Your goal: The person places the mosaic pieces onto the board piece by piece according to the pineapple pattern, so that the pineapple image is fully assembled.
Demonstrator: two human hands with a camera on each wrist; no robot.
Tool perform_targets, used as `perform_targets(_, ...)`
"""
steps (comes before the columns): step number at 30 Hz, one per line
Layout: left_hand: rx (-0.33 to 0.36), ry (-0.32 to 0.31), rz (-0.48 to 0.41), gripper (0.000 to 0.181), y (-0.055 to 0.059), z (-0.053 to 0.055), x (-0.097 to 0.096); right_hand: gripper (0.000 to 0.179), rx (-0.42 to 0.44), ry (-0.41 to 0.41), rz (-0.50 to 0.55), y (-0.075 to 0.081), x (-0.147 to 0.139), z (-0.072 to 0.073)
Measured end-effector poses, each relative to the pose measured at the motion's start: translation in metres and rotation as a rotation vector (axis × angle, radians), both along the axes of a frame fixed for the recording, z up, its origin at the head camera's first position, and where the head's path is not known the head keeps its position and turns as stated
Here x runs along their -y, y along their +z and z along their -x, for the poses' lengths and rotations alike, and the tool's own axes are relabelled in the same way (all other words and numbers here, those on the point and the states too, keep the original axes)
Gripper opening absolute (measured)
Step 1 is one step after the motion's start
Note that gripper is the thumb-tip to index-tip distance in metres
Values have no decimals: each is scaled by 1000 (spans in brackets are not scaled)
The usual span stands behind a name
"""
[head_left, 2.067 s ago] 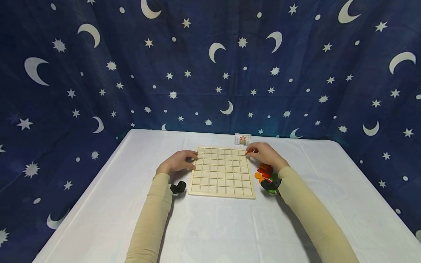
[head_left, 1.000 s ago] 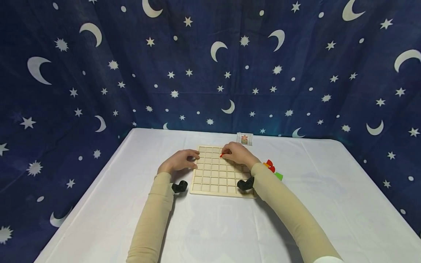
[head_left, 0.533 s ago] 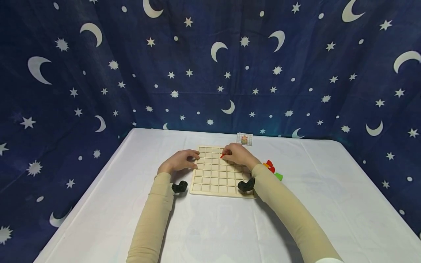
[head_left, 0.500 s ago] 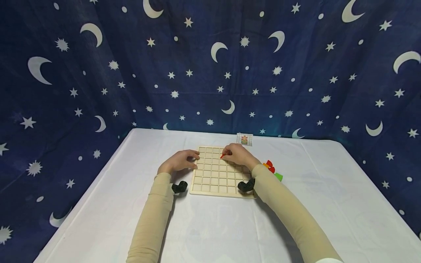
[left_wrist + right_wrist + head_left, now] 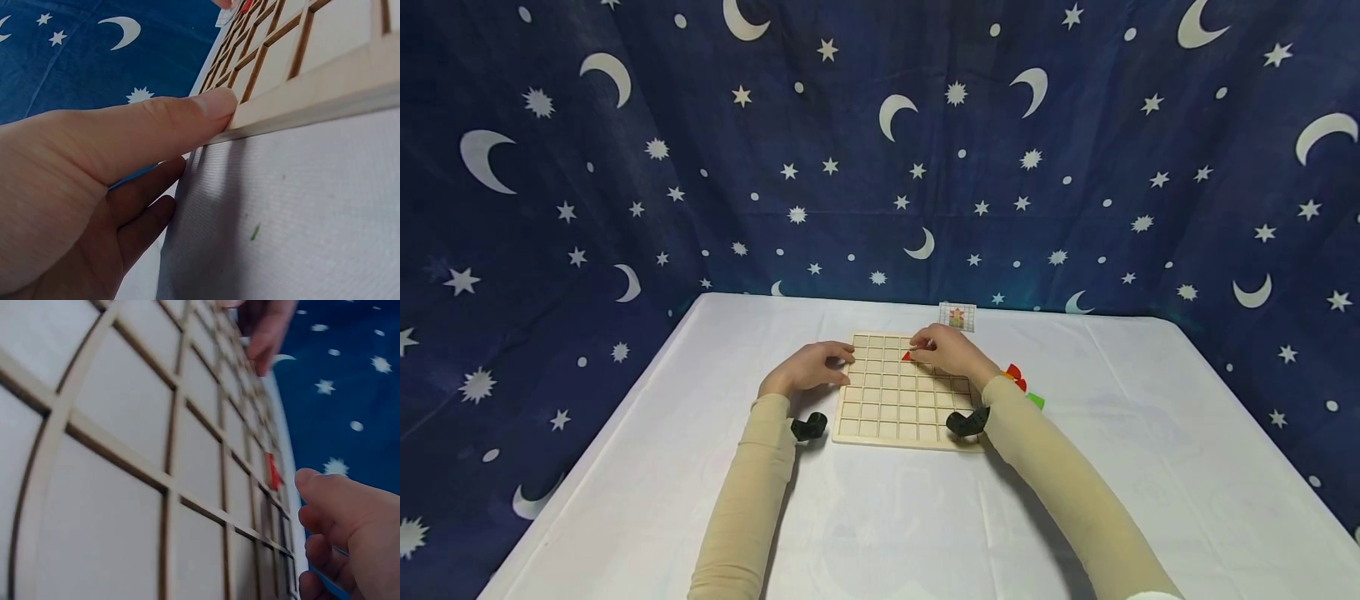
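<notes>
I have the wooden grid board (image 5: pixel 888 413) flat on the counter (image 5: pixel 880 517), its near cells bare. My left hand (image 5: pixel 805 368) rests against the left rim, thumb on the edge, fingers apart. Farther in, the red triangle (image 5: pixel 907 357) is what changes: half a second ago my right hand (image 5: pixel 955 350) pinched it; now the fingers are loosened beside it, and it lies in a cell of the second row from the far edge. I take this piece as placed, or nearly; I can't tell whether it sits fully flat.

Around that, the tan right sleeve (image 5: pixel 1052 467) and black wrist camera (image 5: pixel 967 422) block the board's near right corner and crowd the loose pieces: a green piece (image 5: pixel 1036 401), then red pieces (image 5: pixel 1013 372) with a sliver of an orange piece (image 5: pixel 1004 376). Past the far right corner lies a pattern card (image 5: pixel 957 317); the moon-and-star curtain (image 5: pixel 820 250) hangs behind.
</notes>
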State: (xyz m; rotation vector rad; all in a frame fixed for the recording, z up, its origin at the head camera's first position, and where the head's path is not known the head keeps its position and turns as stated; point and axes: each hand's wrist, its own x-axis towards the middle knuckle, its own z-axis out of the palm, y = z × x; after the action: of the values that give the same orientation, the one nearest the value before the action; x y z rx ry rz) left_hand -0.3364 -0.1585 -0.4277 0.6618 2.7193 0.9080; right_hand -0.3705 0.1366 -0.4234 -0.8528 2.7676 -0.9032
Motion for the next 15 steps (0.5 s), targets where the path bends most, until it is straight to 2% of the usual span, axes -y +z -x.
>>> perform_targets(7, -1, 2, 1, 43, 2, 0, -2, 31, -10, -180, 79, 4, -41, -11)
perform_targets(12, 7, 5, 10, 43, 2, 0, -2, 32, -15, -290, 52, 9, -82, -23)
perform_targets(15, 15, 10, 13, 43, 2, 0, -2, 33, 0, -327, 19, 12, -102, -30)
